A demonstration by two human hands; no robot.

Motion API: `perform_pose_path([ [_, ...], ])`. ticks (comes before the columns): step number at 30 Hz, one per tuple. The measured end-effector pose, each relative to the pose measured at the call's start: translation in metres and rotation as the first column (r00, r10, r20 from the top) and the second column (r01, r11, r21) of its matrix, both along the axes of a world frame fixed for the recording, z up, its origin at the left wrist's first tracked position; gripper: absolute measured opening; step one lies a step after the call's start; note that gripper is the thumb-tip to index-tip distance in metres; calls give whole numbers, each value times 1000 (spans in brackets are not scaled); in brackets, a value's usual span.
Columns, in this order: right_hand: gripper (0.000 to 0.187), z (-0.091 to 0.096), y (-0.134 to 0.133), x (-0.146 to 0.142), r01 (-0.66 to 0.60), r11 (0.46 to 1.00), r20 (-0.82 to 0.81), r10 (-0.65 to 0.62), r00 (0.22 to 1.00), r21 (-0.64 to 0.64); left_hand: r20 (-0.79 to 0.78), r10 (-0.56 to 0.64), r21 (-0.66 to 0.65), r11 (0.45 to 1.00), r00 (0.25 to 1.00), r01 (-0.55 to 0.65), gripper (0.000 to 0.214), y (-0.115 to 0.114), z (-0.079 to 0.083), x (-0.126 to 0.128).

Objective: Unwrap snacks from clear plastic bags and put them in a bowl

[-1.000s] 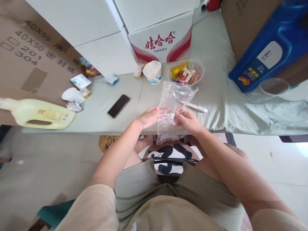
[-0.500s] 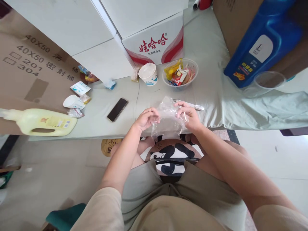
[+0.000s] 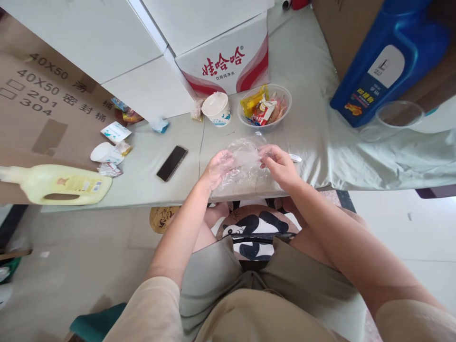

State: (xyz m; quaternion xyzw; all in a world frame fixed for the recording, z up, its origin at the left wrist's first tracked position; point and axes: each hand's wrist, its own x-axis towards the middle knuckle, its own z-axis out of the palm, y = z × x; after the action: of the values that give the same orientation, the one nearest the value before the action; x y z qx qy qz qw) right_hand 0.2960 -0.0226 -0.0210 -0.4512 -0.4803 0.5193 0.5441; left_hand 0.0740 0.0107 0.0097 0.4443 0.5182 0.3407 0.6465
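Observation:
A clear, crinkled sheet of plastic film (image 3: 245, 159) is stretched between my two hands above the front of the cloth-covered table. My left hand (image 3: 218, 170) holds its left side, and part of the film lies over the fingers. With thumb and fingers pinched, my right hand (image 3: 280, 165) grips the right edge. Behind the right hand lies a white object (image 3: 295, 158) whose end alone shows, so its kind is hidden. Beyond the film stand a clear plastic bowl (image 3: 287, 111) of wrapped snacks and a white paper cup (image 3: 216, 114).
Left of my hands lies a black phone (image 3: 172, 163). Further left are a tipped paper cup (image 3: 103, 153), small wrappers and a pale yellow jug (image 3: 71, 186). On the right stand a large blue bottle (image 3: 384, 71) and a clear cup (image 3: 399, 116). Boxes (image 3: 228, 66) line the back.
The film has been spread and lifted slightly away from me, no longer hanging over the table's front edge. My left hand has turned and now sits partly under the film.

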Motion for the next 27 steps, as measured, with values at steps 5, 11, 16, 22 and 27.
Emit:
perform_pose_path([
  [5, 12, -1, -2, 1, -9, 994, 131, -6, 991, 111, 44, -89, -219, 971, 995, 97, 60, -4, 15, 6],
  [11, 29, -4, -2, 4, -57, 956, 295, -31, 955, 287, -164, 35, 20, 999, 986, -32, 70, 2, 17, 3],
  [16, 31, 0, 0, 6, 97, 956, 277, -176, 945, 277, -471, 112, 307, 951, 875, 43, 50, 1, 30, -2],
  [22, 48, 18, -7, 7, -287, 918, 308, 199, 930, 273, -510, -338, 188, 853, 791, 486, 22, -26, 65, 13],
  [27, 30, 22, -18, 2, -474, 880, 167, 471, 866, -25, -252, -184, 198, 951, 950, 237, 32, -19, 60, 19],
])
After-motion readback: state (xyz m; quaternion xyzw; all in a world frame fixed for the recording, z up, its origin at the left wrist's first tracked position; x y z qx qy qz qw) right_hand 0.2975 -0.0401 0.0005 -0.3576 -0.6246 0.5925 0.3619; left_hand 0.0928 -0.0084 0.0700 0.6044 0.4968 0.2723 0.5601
